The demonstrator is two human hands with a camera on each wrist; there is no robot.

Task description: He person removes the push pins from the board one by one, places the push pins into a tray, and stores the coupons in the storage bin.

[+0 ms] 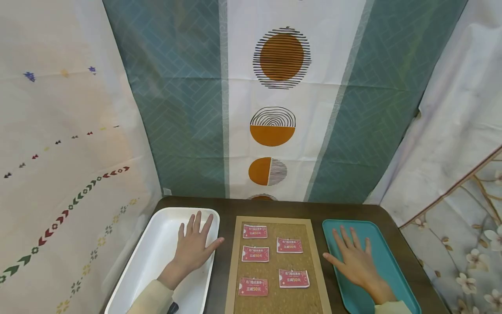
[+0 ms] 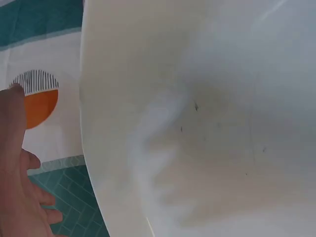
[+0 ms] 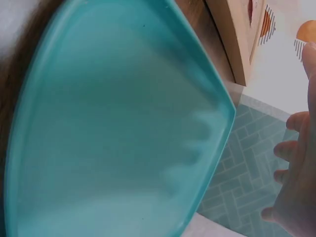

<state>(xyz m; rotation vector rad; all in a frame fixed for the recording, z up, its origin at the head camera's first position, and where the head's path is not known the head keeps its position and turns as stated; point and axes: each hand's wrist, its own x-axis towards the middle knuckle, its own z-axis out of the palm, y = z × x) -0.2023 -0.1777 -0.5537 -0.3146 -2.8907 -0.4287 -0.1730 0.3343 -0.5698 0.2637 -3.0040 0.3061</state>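
My left hand hovers with spread fingers over the white tray, holding nothing. Over the teal tray my right hand is likewise spread, palm down and bare of any object. Between the hands lies a cork board with a light wooden frame. Several pink coupons are fixed to it: the left column has a top coupon, a middle one and a lower one; on the right sit an upper coupon and a lower one. Both wrist views show bare tray floors.
A dark brown table bears the trays and board. Behind it hangs a green and white patterned curtain. White cloths close in the left side and the right side. A small dark object shows by the left sleeve.
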